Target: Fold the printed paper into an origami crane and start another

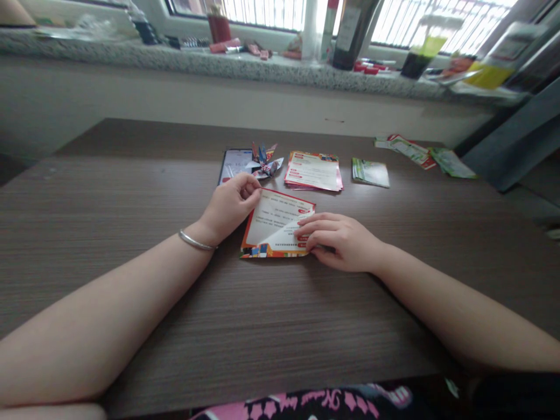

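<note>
A square sheet of printed paper (280,224), white with a red edge and a colourful strip along its near side, lies on the brown table in front of me. A diagonal crease shows across it. My left hand (234,204), with a silver bangle at the wrist, pinches the sheet's far left corner between thumb and fingers. On its right side rests my right hand (343,240), fingers stretched out over the paper, thumb near the close right corner. Just beyond the sheet sits a folded paper figure (265,163) with pointed tips, partly over a phone (236,162).
Behind the sheet is a stack of similar printed papers (314,170). Right of it lies a smaller stack of green and white papers (370,172). Several loose strips (411,151) lie at the back right. Bottles and small items crowd the granite windowsill (262,70).
</note>
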Motion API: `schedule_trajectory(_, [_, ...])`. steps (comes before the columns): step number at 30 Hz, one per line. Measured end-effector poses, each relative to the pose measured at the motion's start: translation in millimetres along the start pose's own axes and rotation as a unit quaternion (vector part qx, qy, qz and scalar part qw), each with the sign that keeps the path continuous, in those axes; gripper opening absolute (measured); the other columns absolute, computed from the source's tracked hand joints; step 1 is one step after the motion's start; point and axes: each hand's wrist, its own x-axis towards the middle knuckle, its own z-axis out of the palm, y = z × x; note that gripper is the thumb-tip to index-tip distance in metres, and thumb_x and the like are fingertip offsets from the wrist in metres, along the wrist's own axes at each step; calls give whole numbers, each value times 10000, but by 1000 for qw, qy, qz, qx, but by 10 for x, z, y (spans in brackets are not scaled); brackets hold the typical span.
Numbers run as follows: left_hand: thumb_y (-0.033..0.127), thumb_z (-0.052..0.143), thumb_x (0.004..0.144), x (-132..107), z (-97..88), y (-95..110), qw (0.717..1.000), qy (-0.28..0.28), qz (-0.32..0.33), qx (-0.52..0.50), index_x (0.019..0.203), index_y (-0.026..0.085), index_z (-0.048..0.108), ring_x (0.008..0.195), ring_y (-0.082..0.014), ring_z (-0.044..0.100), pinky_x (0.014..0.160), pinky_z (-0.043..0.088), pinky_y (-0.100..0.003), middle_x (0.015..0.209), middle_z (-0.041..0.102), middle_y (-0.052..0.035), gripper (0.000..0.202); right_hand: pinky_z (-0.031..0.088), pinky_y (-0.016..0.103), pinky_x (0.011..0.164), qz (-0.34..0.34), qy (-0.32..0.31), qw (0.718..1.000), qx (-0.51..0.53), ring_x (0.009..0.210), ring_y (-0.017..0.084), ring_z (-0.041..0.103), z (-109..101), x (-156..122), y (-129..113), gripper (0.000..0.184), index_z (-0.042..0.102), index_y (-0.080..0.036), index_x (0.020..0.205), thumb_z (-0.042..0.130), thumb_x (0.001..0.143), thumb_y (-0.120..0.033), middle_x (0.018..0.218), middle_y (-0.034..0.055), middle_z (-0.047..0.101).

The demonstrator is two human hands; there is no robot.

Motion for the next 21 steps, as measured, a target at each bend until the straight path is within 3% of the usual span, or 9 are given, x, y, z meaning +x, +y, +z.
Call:
schedule_trajectory(5, [227, 542, 816, -13, -9, -10, 999, 2, 13, 37, 836, 177, 550, 591, -104, 506, 594, 413, -241, 697, 584, 24, 55, 498, 418, 977, 45, -59, 997, 2, 1172, 201, 592, -50, -29, 23, 177, 629, -229, 886, 551, 783, -107, 1238, 42, 669])
schedule_trajectory(7, [220, 537, 818, -25, -7, -5, 998, 5, 27, 59, 904, 179, 548, 614, -112, 521, 609, 433, -249, 740, 598, 13, 96, 492, 427, 979, 55, -78, 995, 9, 1183, 211, 587, -62, -33, 30, 174, 620, -227, 863, 558, 760, -101, 1280, 50, 646])
schedule_trajectory(10, [212, 551, 824, -51, -10, 20, 988, 35, 97, 115, 1113, 173, 539, 866, -172, 596, 793, 495, -318, 1000, 632, -69, 292, 474, 426, 999, 67, -90, 993, 22, 1207, 219, 572, -72, -29, 28, 176, 604, -215, 828, 554, 729, -78, 1305, 72, 628])
schedule_trajectory(12, [209, 557, 837, -80, -16, 56, 969, 40, 164, 180, 1176, 203, 564, 1130, -235, 549, 994, 437, -418, 1226, 584, -105, 339, 453, 434, 1023, 70, -92, 993, 27, 1230, 223, 554, -77, -29, 27, 174, 591, -210, 801, 543, 719, -65, 1309, 82, 625])
schedule_trajectory(14, [203, 546, 862, -122, -15, 108, 940, 6, 241, 240, 1144, 270, 623, 1294, -260, 455, 1134, 293, -502, 1342, 549, -54, 300, 431, 441, 1047, 70, -94, 992, 36, 1254, 225, 535, -81, -35, 38, 171, 571, -209, 766, 531, 708, -53, 1313, 86, 620])
schedule_trajectory(16, [191, 507, 904, -176, 5, 169, 907, -56, 321, 268, 1172, 319, 624, 1356, -226, 412, 1202, 156, -517, 1341, 578, 17, 319, 416, 442, 1062, 66, -91, 992, 57, 1274, 224, 517, -84, -48, 67, 177, 549, -209, 727, 511, 696, -40, 1322, 91, 612])
schedule_trajectory(18, [198, 481, 935, -230, 46, 228, 875, -128, 386, 261, 1250, 308, 590, 1366, -184, 417, 1221, 157, -461, 1360, 580, 24, 351, 416, 439, 1061, 58, -84, 991, 85, 1285, 222, 507, -87, -64, 108, 184, 532, -210, 695, 490, 686, -31, 1328, 103, 604])
schedule_trajectory(21, [239, 475, 956, -285, 112, 286, 863, -163, 405, 253, 1300, 195, 568, 1357, -204, 438, 1202, 237, -435, 1366, 584, -60, 359, 350, 479, 1108, 59, -80, 990, 96, 1274, 221, 515, -94, -82, 156, 176, 533, -210, 680, 483, 691, -41, 1303, 93, 620])
